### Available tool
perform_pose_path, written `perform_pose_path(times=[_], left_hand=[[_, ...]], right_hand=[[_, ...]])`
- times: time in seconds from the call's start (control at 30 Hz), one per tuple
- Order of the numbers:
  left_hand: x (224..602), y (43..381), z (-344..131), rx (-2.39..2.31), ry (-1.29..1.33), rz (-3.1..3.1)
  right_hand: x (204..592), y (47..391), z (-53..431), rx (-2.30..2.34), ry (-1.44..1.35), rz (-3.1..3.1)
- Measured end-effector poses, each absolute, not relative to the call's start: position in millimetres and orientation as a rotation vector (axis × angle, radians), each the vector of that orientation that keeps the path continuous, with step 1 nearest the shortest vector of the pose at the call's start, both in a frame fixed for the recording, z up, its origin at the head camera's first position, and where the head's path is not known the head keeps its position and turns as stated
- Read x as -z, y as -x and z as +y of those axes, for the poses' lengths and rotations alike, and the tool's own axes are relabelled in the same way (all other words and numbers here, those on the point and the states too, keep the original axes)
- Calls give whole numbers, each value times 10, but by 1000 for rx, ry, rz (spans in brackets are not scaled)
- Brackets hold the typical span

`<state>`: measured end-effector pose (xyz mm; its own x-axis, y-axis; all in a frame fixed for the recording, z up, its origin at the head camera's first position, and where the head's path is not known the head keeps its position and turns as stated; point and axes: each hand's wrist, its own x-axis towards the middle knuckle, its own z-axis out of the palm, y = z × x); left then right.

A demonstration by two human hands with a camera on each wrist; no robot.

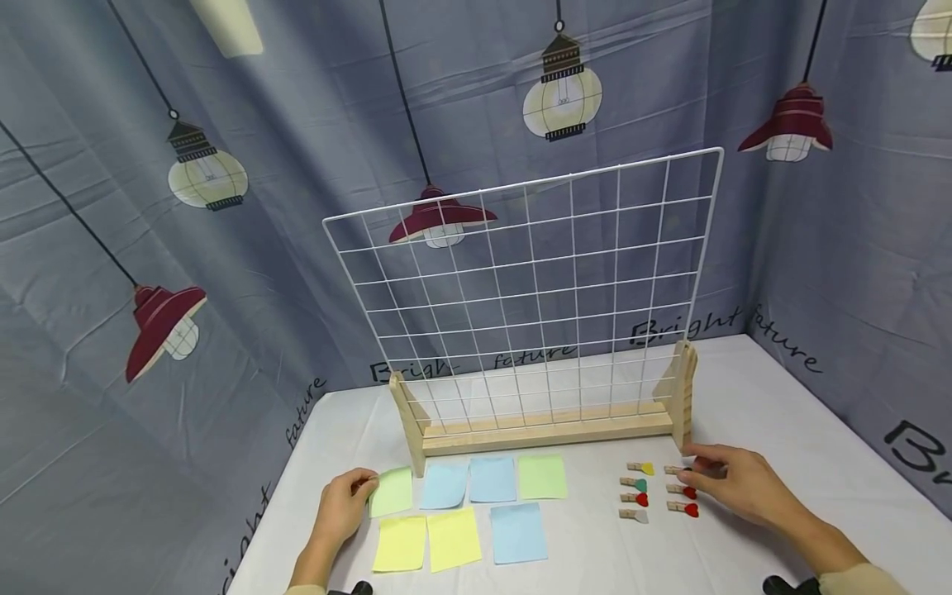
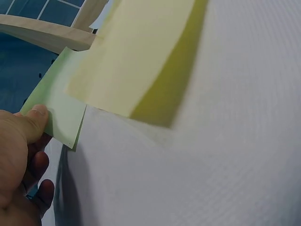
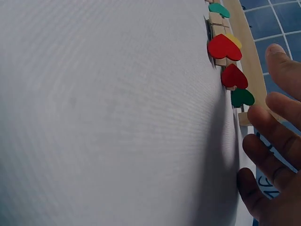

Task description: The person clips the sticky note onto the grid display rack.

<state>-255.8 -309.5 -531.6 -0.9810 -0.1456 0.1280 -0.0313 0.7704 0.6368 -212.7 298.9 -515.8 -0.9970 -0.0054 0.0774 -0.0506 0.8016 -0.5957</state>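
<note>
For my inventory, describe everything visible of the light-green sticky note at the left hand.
The light-green sticky note looks like plain paper, roughly square, with no writing visible. It is at the left end of the far row, beside a light-blue sticky note and near the wooden stand. The left hand pinches its left edge, thumb on top, and one free corner looks slightly raised.

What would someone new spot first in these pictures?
Probably the big white wire grid, standing in its wooden base on the table. Then, in front of it, the bright paper squares, with the left hand pinching a pale green note at the left end. To their right lie little heart-topped clips, by the right hand.
</note>
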Motion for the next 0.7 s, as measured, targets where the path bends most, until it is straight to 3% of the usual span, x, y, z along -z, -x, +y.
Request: perform_pose_path(times=[0.7], left_hand=[[5084, 2499, -3038, 1007, -115, -2671]], right_hand=[[5263, 2139, 3024, -973, -17, -2869]])
